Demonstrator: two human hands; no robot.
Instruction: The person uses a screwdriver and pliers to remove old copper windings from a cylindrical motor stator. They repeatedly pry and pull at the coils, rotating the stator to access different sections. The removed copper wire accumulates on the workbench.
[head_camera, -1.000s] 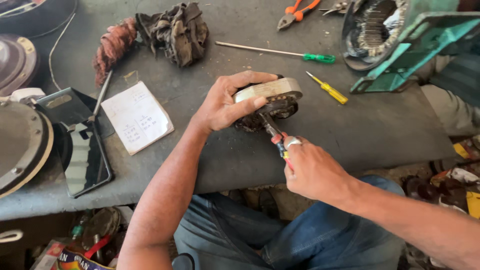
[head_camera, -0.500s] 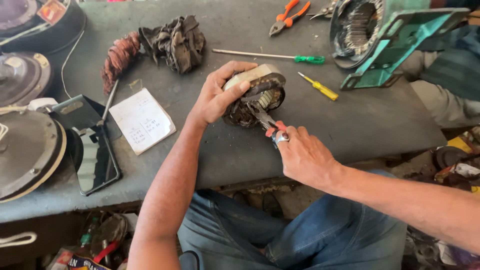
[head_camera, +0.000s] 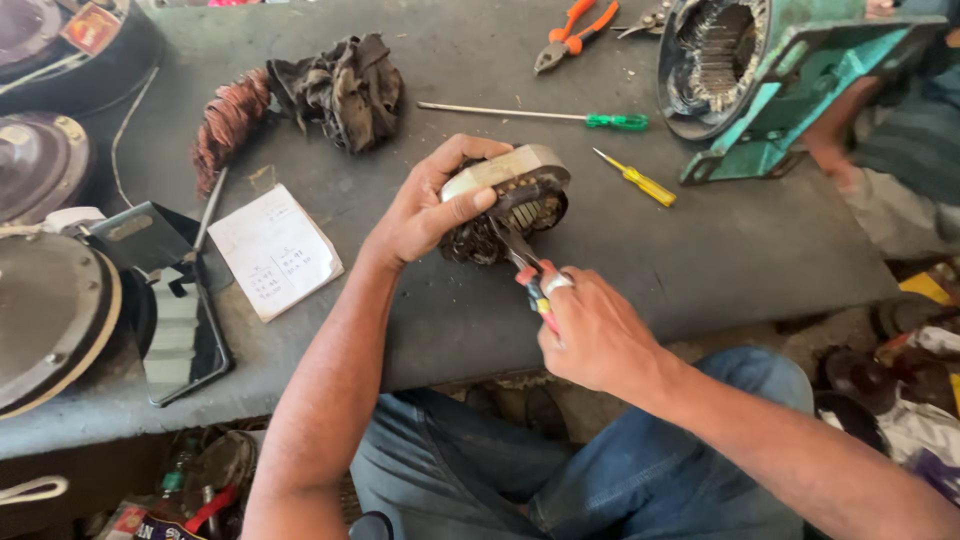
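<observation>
My left hand (head_camera: 432, 203) grips a small round motor stator (head_camera: 512, 198) with dark windings and a pale metal band, tilted up on the grey workbench (head_camera: 720, 260). My right hand (head_camera: 590, 335) is closed around the red-and-blue handles of pliers (head_camera: 523, 259), whose jaws reach into the stator's windings. Both hands work near the bench's front edge, above my lap in blue jeans.
Further back lie a green-handled screwdriver (head_camera: 560, 116), a yellow screwdriver (head_camera: 636, 179), orange pliers (head_camera: 572, 30), a copper coil with a dirty rag (head_camera: 300, 95) and a paper note (head_camera: 274, 250). A green motor housing (head_camera: 770, 75) stands right, beside another person's arm (head_camera: 880, 140). Round covers (head_camera: 45, 320) sit left.
The stator has been tipped a little further, showing more of its inside, and the pliers' jaws have shifted within the windings. Both hands stay in about the same spot.
</observation>
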